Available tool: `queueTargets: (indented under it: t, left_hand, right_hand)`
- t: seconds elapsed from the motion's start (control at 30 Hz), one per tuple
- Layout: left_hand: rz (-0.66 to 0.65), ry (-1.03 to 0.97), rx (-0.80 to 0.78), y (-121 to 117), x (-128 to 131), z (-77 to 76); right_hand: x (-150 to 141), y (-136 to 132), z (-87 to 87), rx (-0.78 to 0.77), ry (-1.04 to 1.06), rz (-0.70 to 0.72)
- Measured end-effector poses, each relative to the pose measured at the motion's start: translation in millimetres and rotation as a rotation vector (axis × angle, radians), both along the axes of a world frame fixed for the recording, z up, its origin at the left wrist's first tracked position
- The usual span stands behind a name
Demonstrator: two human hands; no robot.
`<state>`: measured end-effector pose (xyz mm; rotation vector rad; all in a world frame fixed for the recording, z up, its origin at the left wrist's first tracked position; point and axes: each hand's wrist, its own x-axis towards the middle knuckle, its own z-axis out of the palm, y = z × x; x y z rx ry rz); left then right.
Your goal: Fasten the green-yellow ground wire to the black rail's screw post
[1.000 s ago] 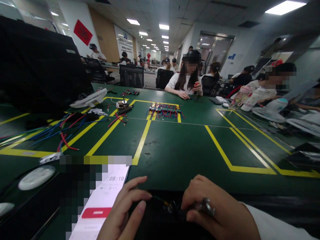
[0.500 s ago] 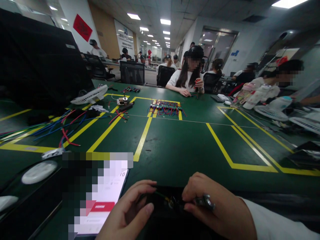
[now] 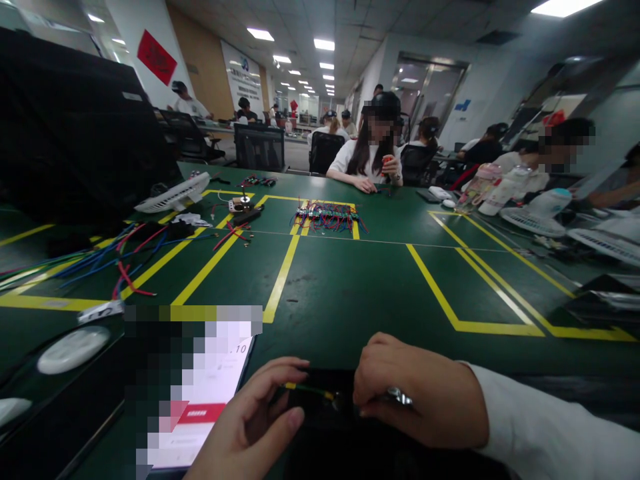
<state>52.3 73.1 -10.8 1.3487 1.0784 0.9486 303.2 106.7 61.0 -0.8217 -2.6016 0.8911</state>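
My left hand (image 3: pixel 257 417) is at the bottom centre, its fingers curved and the thumb well apart from them. Past its fingers runs a thin green-and-yellow wire (image 3: pixel 313 389); whether a finger touches it I cannot tell. The wire leads to a small, dark, partly shiny part (image 3: pixel 336 400) on a black object (image 3: pixel 325 447) whose shape is lost in shadow. To the right, my right hand (image 3: pixel 415 393) is closed round a small shiny metal tool (image 3: pixel 400 396). Most of that tool is hidden in the fist, which is beside the dark part.
A lit phone (image 3: pixel 220 373) lies left of my left hand. Loose wires (image 3: pixel 125 253), a small motor (image 3: pixel 241 203) and a row of wired circuit boards (image 3: pixel 327 217) are farther off on the green table (image 3: pixel 350 287). Across it sits a person (image 3: pixel 373 153) holding something red.
My right hand has turned slightly, so less of the metal tool shows. More of the green-and-yellow wire is visible by my left hand. The whole view has shifted a little.
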Motion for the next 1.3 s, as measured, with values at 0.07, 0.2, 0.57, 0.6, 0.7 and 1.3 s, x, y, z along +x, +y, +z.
queueTargets:
  t: [0.07,0.2,0.57,0.6,0.7,1.3]
  left_hand:
    - [-0.009,0.023,-0.002,1,-1,0.3]
    - [-0.020,0.086,-0.005,3,-4,1.2]
    - [-0.012,0.203,0.069,6,-5,-14.1]
    - [-0.020,0.211,0.072,6,-6,-16.0]
    - [-0.028,0.231,0.071,7,-7,-18.5]
    - [-0.052,0.232,0.085,9,-8,-15.8]
  right_hand:
    - [2,0,2.7,-0.015,0.005,-0.018]
    - [8,-12,5.3,-0.070,0.067,-0.260]
    - [-11,-43,-15.2,0.061,0.047,-0.523]
    - [-12,-43,-15.5,0.067,0.032,-0.523]
    - [-15,-41,-13.4,0.073,-0.022,-0.513]
    - [0,-11,6.9,-0.053,-0.027,-0.217]
